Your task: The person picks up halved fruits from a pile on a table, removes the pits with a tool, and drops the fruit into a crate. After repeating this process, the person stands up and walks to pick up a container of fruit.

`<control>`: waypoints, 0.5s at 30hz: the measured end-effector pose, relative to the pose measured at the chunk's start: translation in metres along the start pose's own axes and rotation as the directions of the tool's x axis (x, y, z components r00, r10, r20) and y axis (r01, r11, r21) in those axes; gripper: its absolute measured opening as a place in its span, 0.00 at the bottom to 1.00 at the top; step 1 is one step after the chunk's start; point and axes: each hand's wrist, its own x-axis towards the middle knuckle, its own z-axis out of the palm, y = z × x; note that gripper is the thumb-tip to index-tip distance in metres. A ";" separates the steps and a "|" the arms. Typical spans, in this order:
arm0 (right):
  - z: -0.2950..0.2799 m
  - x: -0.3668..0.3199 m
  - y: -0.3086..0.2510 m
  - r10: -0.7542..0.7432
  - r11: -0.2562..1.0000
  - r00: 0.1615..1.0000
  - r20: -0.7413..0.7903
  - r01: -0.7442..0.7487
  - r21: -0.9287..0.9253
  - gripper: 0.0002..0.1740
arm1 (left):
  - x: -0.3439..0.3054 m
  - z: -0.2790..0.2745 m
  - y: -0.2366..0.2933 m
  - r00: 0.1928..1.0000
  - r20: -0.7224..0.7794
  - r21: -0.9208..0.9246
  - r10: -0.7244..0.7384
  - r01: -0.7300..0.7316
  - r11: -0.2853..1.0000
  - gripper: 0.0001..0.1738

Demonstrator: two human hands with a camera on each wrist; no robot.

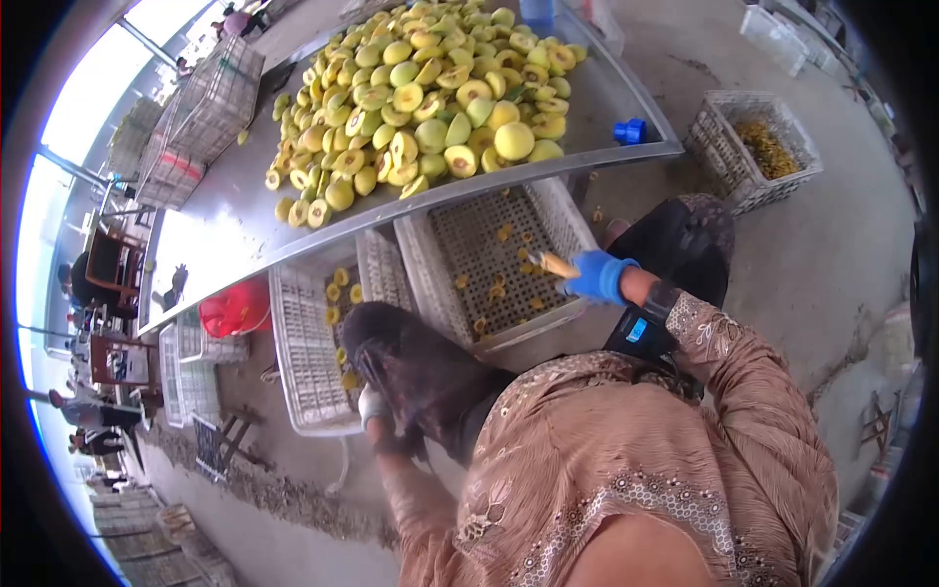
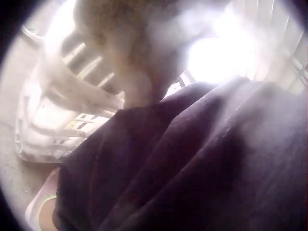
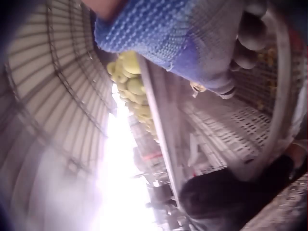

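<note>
My right hand (image 1: 599,276), in a blue knitted glove with a grey palm, grips a short tool with a light wooden handle (image 1: 556,264) over a white plastic crate (image 1: 440,284). Bits of yellow fruit (image 1: 499,286) lie scattered on that crate's slatted bottom. Down beside the left knee is my left hand (image 1: 375,403) in a pale glove, at the near edge of a second white crate (image 1: 303,382). Its fingers are mostly hidden by the leg, and blurred in the left wrist view. Halved yellow fruit (image 1: 333,315) lies inside the second crate.
A metal table (image 1: 225,240) carries a big heap of yellow-green fruit (image 1: 430,98), many halved, plus a blue cap-like piece (image 1: 631,131). To the right stands a crate (image 1: 729,161) holding orange-brown bits. A red bag (image 1: 235,309) and stacked crates (image 1: 191,377) are at the left.
</note>
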 end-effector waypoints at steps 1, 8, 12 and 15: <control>-0.009 0.003 0.007 -0.018 1.000 0.989 -0.146 0.020 0.011 0.27 | 0.011 0.007 -0.019 1.000 0.013 -0.083 -0.015 0.016 0.996 0.24; -0.128 0.029 0.008 0.111 0.974 0.723 -0.682 0.058 0.221 0.27 | -0.020 0.014 0.012 1.000 -0.017 -0.048 -0.006 0.005 0.999 0.20; -0.153 0.070 0.035 -0.319 0.890 0.587 -0.744 -0.084 -0.448 0.28 | -0.043 0.011 0.043 0.985 -0.134 0.400 0.104 -0.043 0.915 0.15; -0.142 0.099 0.074 -0.474 0.713 0.559 -0.680 -0.211 -0.669 0.23 | -0.029 0.019 0.031 0.986 -0.133 0.396 0.097 -0.037 0.918 0.13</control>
